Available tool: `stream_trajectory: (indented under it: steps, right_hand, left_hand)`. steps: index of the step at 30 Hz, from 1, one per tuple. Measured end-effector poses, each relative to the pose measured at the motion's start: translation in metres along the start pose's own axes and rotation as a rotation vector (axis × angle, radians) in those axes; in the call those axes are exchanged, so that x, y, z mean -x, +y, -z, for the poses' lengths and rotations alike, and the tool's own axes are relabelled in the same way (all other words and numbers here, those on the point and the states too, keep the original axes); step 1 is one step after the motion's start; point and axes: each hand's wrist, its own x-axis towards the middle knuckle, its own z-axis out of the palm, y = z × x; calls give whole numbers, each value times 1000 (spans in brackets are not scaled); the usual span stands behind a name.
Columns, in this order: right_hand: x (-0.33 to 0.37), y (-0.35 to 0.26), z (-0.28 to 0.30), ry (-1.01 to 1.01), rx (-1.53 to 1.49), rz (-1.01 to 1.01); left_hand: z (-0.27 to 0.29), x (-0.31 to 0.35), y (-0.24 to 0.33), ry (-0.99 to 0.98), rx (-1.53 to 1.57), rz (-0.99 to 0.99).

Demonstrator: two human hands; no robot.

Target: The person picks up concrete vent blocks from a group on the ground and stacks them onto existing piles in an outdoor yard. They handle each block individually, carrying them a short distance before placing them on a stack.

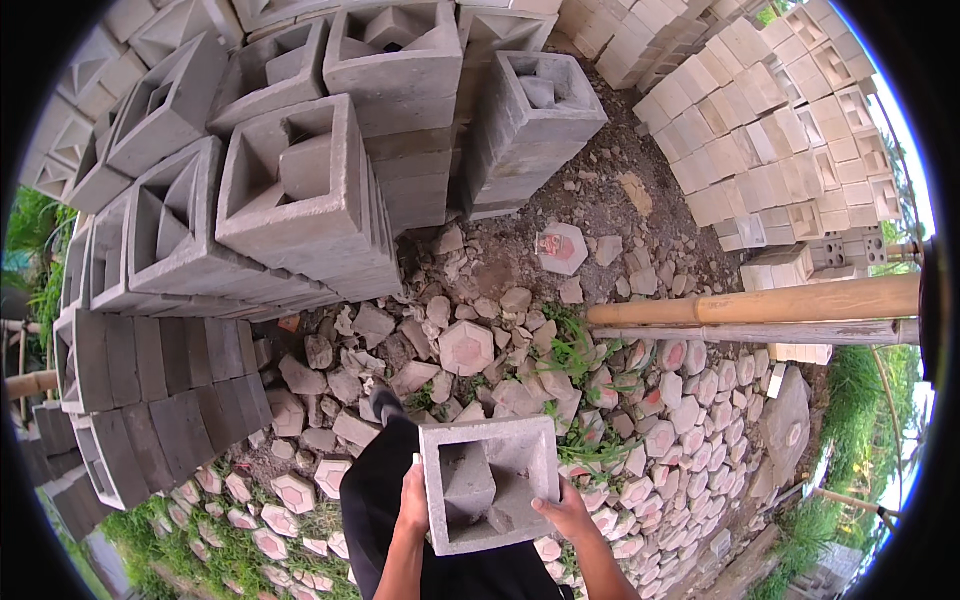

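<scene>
A grey concrete ventilation block (488,434), square with an angled inner piece, is held in front of my body between both hands. My left hand (413,497) grips its left side. At the lower right edge, my right hand (566,512) has its thumb over the rim; its other fingers are mostly hidden behind the block. Ahead and to the left rises a stack of similar blocks (290,235), the nearest one showing its hollow face upward. A narrower column of blocks (535,130) stands farther off, right of that stack.
Broken stones (412,376) and hexagonal pavers (467,347) cover the uneven ground around my foot. A bamboo pole (750,306) crosses from the right at mid-height. Paler blocks (760,130) form a wall at the far right. More blocks (160,360) are piled low on the left.
</scene>
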Motion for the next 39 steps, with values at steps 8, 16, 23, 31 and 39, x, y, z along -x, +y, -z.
stream_trajectory:
  steps: [8,16,23,31,39]
  right_hand:
    - [-94,-92,-35,184,-59,69]
    - [-180,-188,-36,237,-128,255]
    - [-215,-270,4,215,-78,278]
    - [-263,-375,83,186,16,321]
    - [-371,-485,152,54,30,326]
  left_hand:
    - [-36,-103,142,-76,-35,-7]
    - [-86,-186,249,-134,-49,-15]
    - [-149,-225,293,-157,37,-63]
    - [-260,-249,354,-184,180,-152]
    - [-347,-329,417,-169,176,-343]
